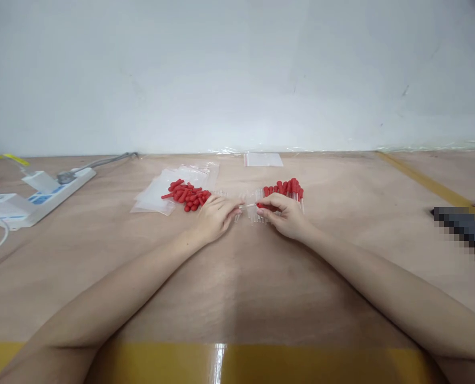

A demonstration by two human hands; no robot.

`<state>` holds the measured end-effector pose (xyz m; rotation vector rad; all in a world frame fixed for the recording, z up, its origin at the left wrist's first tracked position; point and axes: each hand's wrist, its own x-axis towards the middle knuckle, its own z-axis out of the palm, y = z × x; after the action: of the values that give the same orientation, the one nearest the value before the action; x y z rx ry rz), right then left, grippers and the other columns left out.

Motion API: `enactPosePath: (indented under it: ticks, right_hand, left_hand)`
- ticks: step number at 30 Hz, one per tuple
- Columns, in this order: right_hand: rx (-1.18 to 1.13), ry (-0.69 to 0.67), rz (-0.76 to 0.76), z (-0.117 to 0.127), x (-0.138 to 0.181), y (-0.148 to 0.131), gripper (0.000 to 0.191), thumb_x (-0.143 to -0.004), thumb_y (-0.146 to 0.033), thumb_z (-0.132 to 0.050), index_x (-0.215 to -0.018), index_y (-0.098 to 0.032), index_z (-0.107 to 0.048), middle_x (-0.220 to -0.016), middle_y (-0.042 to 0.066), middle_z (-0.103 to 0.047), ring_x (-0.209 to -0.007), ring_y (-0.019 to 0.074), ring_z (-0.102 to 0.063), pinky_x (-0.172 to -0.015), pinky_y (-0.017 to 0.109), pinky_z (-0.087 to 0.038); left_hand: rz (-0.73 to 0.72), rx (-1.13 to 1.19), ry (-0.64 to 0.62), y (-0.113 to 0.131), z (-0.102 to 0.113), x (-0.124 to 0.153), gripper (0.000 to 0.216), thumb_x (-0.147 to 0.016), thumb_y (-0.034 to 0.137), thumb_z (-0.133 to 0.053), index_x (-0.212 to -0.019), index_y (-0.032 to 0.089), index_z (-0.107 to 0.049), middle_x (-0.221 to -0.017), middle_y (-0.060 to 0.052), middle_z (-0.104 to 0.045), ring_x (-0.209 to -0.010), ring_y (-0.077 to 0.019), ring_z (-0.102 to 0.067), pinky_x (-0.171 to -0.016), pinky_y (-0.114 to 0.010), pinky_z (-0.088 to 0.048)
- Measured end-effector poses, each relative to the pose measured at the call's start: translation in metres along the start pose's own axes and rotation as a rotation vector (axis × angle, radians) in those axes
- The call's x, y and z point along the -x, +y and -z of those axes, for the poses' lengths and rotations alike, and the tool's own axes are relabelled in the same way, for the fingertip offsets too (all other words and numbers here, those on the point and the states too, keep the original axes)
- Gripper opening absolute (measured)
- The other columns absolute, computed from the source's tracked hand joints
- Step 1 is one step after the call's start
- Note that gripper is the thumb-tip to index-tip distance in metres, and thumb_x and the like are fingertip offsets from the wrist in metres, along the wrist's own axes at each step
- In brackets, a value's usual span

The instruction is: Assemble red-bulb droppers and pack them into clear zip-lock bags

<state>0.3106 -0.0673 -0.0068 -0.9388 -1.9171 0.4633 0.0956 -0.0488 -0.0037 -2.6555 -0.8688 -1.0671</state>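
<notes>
My left hand [217, 216] is closed, pinching a thin clear dropper tube [248, 205] between thumb and fingers. Opposite it, my right hand [284, 214] pinches a red rubber dropper bulb [259, 205], which meets the tube's right end. How deep the tube sits in the bulb is too small to tell. A heap of loose red bulbs [187, 194] lies beyond my left hand, partly on clear plastic bags [153, 194]. Behind my right hand rest several droppers with red bulbs [289, 186] on clear tubes. More loose clear tubes [257, 217] lie between and under my hands.
A white power strip [67, 189] with plugs and cables stands at the left. Near the wall lies a small white bag [263, 159]. A dark pixelated object [465, 229] is at the right. Yellow tape [261, 362] runs along the wooden table's [205, 298] front edge.
</notes>
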Motion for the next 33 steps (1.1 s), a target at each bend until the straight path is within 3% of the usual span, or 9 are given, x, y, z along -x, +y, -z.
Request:
enactPosePath:
  ticks: [7, 14, 20, 26, 33]
  right_hand:
    - [0.008, 0.021, 0.117, 0.0022, 0.0006, -0.0007, 0.015, -0.080, -0.025, -0.055, -0.091, -0.019, -0.064, -0.079, 0.004, -0.057, -0.072, 0.0129, -0.054, -0.065, 0.027, -0.045]
    - [-0.002, 0.017, 0.124, 0.0026, 0.0014, 0.0004, 0.013, -0.080, -0.024, -0.056, -0.090, -0.020, -0.064, -0.081, 0.004, -0.058, -0.074, 0.0130, -0.055, -0.066, 0.027, -0.046]
    - [-0.071, -0.060, 0.141, 0.0055, 0.0028, -0.0032, 0.012, -0.082, -0.022, -0.053, -0.090, -0.019, -0.062, -0.081, 0.004, -0.062, -0.074, 0.0127, -0.056, -0.068, 0.027, -0.046]
    - [-0.072, -0.139, 0.134, 0.0040, 0.0062, -0.0047, 0.011, -0.082, -0.023, -0.052, -0.084, -0.019, -0.061, -0.077, 0.004, -0.063, -0.070, 0.0122, -0.057, -0.065, 0.026, -0.046]
    - [0.004, -0.138, 0.177, 0.0049, 0.0079, -0.0046, 0.011, -0.082, -0.023, -0.051, -0.082, -0.018, -0.061, -0.076, 0.004, -0.063, -0.069, 0.0121, -0.057, -0.063, 0.025, -0.045]
  left_hand:
    - [-0.093, 0.003, -0.009, 0.0036, -0.0041, -0.0033, 0.017, -0.087, 0.018, -0.046, -0.100, 0.018, -0.056, -0.088, -0.004, -0.066, -0.079, -0.0145, -0.059, -0.075, -0.029, -0.038]
    - [-0.096, 0.041, 0.033, 0.0018, -0.0036, 0.0001, 0.018, -0.085, 0.017, -0.048, -0.101, 0.016, -0.057, -0.087, -0.005, -0.066, -0.077, -0.0144, -0.060, -0.073, -0.028, -0.043]
    - [-0.166, 0.096, 0.036, 0.0014, -0.0012, 0.0008, 0.027, -0.083, 0.009, -0.042, -0.104, 0.016, -0.057, -0.088, -0.006, -0.064, -0.076, -0.0126, -0.060, -0.064, -0.023, -0.048]
    - [-0.254, 0.077, 0.057, 0.0017, 0.0006, 0.0017, 0.033, -0.081, 0.003, -0.036, -0.104, 0.016, -0.056, -0.085, -0.007, -0.063, -0.077, -0.0133, -0.060, -0.064, -0.024, -0.050]
    - [-0.291, -0.006, 0.003, 0.0017, 0.0028, 0.0017, 0.036, -0.078, 0.000, -0.037, -0.105, 0.015, -0.055, -0.086, -0.007, -0.063, -0.078, -0.0142, -0.060, -0.067, -0.025, -0.051]
